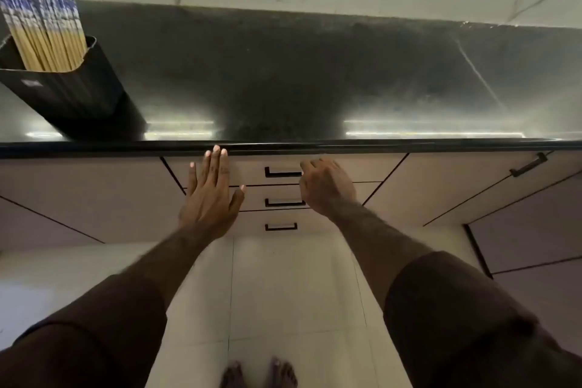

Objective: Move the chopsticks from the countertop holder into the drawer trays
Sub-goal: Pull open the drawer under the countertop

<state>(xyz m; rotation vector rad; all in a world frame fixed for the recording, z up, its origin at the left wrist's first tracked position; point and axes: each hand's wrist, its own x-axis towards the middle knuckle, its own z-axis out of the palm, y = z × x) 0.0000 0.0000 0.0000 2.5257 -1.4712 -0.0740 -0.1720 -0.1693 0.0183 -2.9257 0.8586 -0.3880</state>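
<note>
Left hand (209,195) is spread flat by the top drawer (248,171); right hand (326,186) looks curled at its handle (282,172), grip unclear. Chopsticks (44,25) sit in the black holder (72,88) on the desk (315,79), far left.

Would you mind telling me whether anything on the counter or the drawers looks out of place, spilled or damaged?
Nothing stands out. The chopsticks stand together in the black holder on the countertop, with nothing spilled. All three drawers look shut, and the right hand is at the top drawer handle. The left hand is spread flat beside it.
</note>
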